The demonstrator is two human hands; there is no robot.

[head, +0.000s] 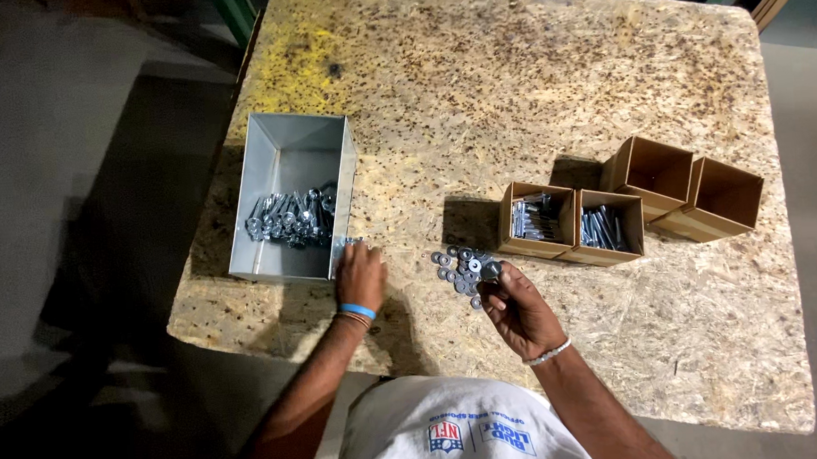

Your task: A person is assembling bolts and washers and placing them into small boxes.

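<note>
Zinc-bright hardware, sorted across one table (pixel 532 90).

Item 1: loose pile of washers (pixel 458 266), small silver rings with dark centre holes, lying flat and partly overlapping on the table near its front edge, just left of the right hand.

Item 2: right hand (pixel 517 303), palm turned up, fingers curled narrow around a small silver piece (pixel 491 270) pinched at the fingertips, directly beside the washer pile. A pale bead bracelet sits on the wrist.

Item 3: left hand (pixel 361 275), palm down, fingers bent onto the front right corner of the metal bin, touching its rim; small silver parts show at the fingertips, but whether they are gripped cannot be told. Blue band and thin cords on the wrist.

Item 4: metal bin (pixel 276 152), grey sheet steel, rectangular, open top, at the table's left edge. Inside, a heap of silver bolts (pixel 290 218) lies toward the near end; the far end is bare.

Item 5: four small brown cardboard boxes, open-topped, in a staggered row right of centre. First box (pixel 536 222) and second box (pixel 607 229) hold silver bolts laid lengthwise and touch side by side. Third box (pixel 649 175) and fourth box (pixel 720 196), farther right, show only brown interiors.

Surface: chipboard, tan with dark flecks, yellow stain near the far left corner, corners rounded.

Room: grey concrete floor, shadowed at left; green metal frame beyond the far edge.
</note>
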